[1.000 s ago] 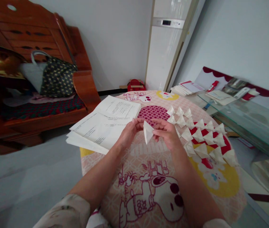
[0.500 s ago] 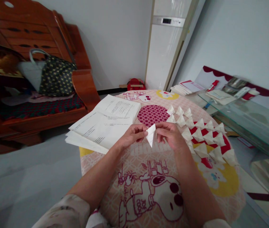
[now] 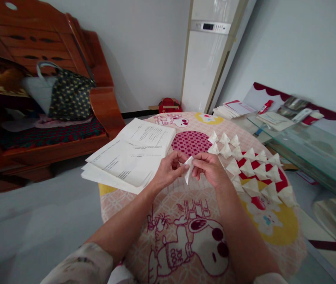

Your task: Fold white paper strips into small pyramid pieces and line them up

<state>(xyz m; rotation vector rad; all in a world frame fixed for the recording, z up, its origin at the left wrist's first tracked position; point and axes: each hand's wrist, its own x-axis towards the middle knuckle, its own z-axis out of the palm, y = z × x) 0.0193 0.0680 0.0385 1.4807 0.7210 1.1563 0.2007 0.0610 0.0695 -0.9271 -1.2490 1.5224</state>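
Observation:
Above the middle of the round table, a small folded piece of white paper (image 3: 188, 172) is pinched between my two hands. My left hand (image 3: 170, 169) grips its left side, thumb in front and fingers bent behind. On the right edge, the thumb and fingertips of my right hand (image 3: 211, 169) are closed on the paper. Its lower end narrows to a point. To the right of my hands, several folded white paper pyramids (image 3: 247, 169) stand in rows. On the left lies an open stack of printed sheets (image 3: 132, 152).
A patterned tablecloth (image 3: 182, 240) covers the table. Along the right side runs a glass-topped table (image 3: 312, 146) with papers and small items. A wooden bench (image 3: 102, 106) holding a dark patterned bag (image 3: 70, 96) stands at the left. At the back is a tall white cabinet-like appliance (image 3: 201, 63).
The folded paper has turned, showing a narrower face. My left hand has shifted slightly right, its thumb now further across the paper. The pyramids and printed sheets have stayed put.

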